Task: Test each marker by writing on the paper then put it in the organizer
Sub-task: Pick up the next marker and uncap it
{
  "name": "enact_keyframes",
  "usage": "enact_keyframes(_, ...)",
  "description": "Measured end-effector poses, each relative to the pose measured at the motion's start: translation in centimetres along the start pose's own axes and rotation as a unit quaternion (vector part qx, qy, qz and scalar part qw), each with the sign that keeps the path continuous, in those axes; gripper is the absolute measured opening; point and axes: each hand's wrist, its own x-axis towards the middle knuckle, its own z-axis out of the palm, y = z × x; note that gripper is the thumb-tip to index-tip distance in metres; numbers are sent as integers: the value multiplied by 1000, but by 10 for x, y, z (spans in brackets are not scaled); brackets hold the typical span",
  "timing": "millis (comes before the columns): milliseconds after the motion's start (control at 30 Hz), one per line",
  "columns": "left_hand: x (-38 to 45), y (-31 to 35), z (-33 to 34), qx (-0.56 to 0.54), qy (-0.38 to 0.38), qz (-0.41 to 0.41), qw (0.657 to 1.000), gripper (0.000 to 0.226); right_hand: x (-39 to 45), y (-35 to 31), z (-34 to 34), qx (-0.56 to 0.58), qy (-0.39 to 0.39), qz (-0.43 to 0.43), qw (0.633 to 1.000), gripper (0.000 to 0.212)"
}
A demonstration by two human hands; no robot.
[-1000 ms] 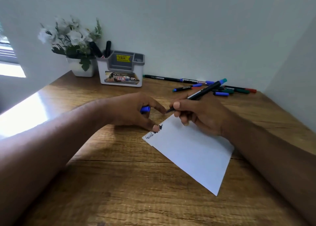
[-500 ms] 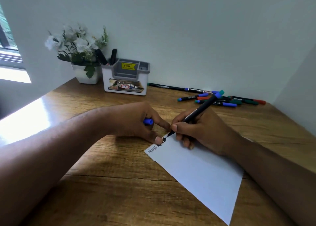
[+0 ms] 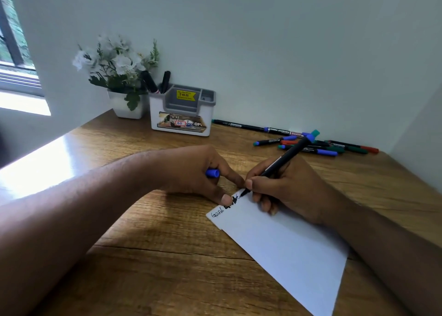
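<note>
Here we pinch the light, stiff marker point(image 3: 284, 159) low on its barrel in the right hand point(image 3: 287, 186), tip on the far-left corner of the paper point(image 3: 287, 251). The left hand point(image 3: 196, 172) curls round the blue cap point(image 3: 212, 173), its thumb pinning the flimsy sheet to the surface point(image 3: 167, 268); the organizer point(image 3: 183, 111) stands far left.

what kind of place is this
Likely a home study corner: a wooden desk against plain walls by a window, with a pen organizer and a potted flower plant.
</note>
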Motion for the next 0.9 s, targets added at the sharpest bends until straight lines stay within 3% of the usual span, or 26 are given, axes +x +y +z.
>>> enact_keyframes(900,2,0,-2,12,-10,0,1000,43,0,-4,2,-9,34,10,999,12)
